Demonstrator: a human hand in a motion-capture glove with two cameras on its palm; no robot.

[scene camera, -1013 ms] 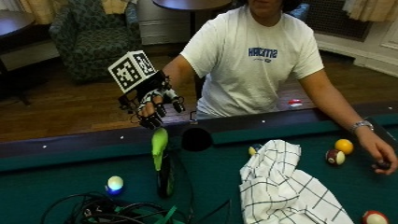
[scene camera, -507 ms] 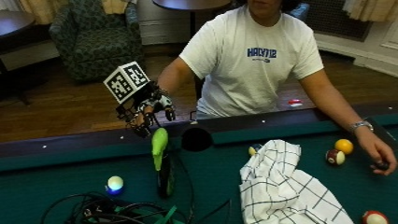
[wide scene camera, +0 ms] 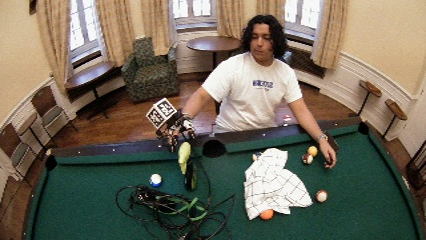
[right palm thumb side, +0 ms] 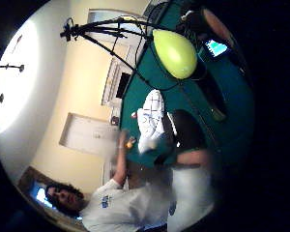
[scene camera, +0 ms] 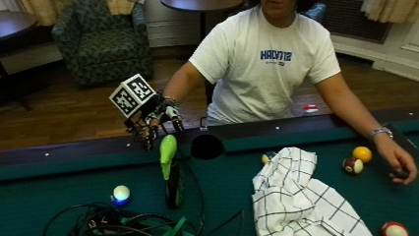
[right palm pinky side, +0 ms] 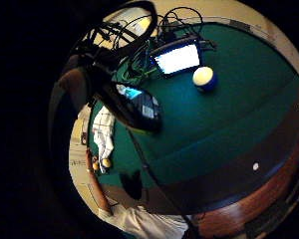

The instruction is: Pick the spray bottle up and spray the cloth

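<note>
Spray bottle stands upright on the green worktop, yellow-green head over a dark body. Wide view alone shows the whole checked cloth to its right. Gloved right hand hovers just above the head, fingers apart, hanging down.

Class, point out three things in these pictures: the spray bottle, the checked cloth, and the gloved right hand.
spray bottle (scene camera: pixel 168 150): outside view, on its yellow-green head.
checked cloth (scene camera: pixel 298 196): outside view, on the middle of its crumpled folds.
gloved right hand (scene camera: pixel 154 118): outside view, on the back of the hand, above the bottle.
</note>
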